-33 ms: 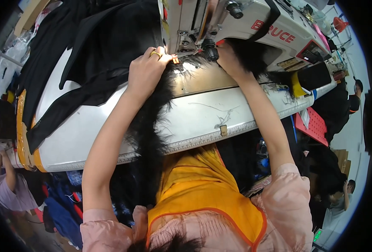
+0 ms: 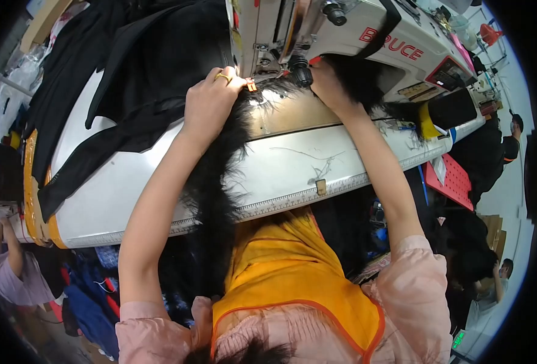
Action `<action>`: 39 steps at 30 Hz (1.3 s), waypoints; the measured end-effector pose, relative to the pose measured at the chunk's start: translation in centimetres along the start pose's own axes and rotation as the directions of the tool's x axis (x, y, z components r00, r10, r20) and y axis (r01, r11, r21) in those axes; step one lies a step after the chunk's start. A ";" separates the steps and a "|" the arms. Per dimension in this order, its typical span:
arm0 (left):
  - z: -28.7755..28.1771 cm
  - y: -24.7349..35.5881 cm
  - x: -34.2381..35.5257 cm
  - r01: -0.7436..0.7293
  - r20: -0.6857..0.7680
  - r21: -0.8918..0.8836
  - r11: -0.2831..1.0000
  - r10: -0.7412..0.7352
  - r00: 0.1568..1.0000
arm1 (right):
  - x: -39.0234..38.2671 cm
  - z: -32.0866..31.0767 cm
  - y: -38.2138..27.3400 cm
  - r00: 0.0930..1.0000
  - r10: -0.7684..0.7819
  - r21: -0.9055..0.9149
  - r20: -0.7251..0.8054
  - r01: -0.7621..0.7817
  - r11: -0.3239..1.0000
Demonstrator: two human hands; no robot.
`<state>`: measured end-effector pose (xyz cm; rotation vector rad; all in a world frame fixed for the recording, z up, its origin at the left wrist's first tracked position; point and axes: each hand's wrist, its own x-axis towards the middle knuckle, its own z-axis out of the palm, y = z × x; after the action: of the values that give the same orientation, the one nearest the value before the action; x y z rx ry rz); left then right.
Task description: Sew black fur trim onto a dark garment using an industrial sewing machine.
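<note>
Feeding a long strip of black fur trim (image 2: 211, 200) under the needle of a white sewing machine (image 2: 341, 30), with both bare hands working close to the presser foot (image 2: 262, 82). Pressing down on the fur with the left hand (image 2: 211, 100), fingers curled shut over the strip's upper end, a gold ring (image 2: 223, 77) showing on one of them. Gripping a second tuft of the black fur just right of the needle with the right hand (image 2: 329, 85), fingers tucked into the pile and mostly hidden, so how tightly they are closing cannot be told. Running lengthwise from the needle area down across the white counter (image 2: 293, 164) and over its ruler-marked front edge toward the lap, the strip's long axis lying nearly along the left forearm. Sitting nearer the trailing length, the left hand; sitting nearer the machine's arm, the right. Lying heaped on the counter's left side, black cloth (image 2: 123, 79). Covering the lap below, an orange apron (image 2: 287, 273).
</note>
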<state>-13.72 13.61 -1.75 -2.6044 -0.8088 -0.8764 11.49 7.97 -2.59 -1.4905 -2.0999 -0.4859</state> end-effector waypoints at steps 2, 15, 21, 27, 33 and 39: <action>-0.3 -0.1 -0.7 0.012 -0.025 -0.080 0.997 -0.014 1.000 | -0.2 -0.1 0.2 0.999 -0.035 0.229 0.023 0.028 0.973; -3.7 -0.3 -2.8 -0.022 0.067 -0.286 0.958 0.043 0.997 | -1.2 -1.5 -4.6 0.961 -0.200 0.152 0.194 0.172 0.973; -3.6 0.6 -2.0 0.079 0.141 -0.476 0.876 -0.013 0.990 | -0.7 -1.3 -5.1 0.957 -0.268 0.016 0.110 0.267 0.963; -4.0 -0.7 -2.9 -0.138 0.104 -0.314 0.939 0.178 0.978 | -0.8 -0.9 -3.3 0.962 -0.213 0.056 0.172 0.207 0.977; -3.5 1.9 -2.0 -0.122 0.077 -0.233 0.965 0.144 0.987 | -0.2 -0.6 -2.3 0.967 -0.208 -0.062 0.144 0.219 0.974; -3.1 1.6 -0.8 0.010 0.133 -0.243 0.970 0.023 0.991 | -0.3 -1.2 -2.0 0.970 -0.230 -0.083 0.084 0.236 0.968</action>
<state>-14.75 10.65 0.05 -2.9056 -0.7688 -0.8525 9.93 6.38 -1.82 -1.3345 -2.3547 -0.6308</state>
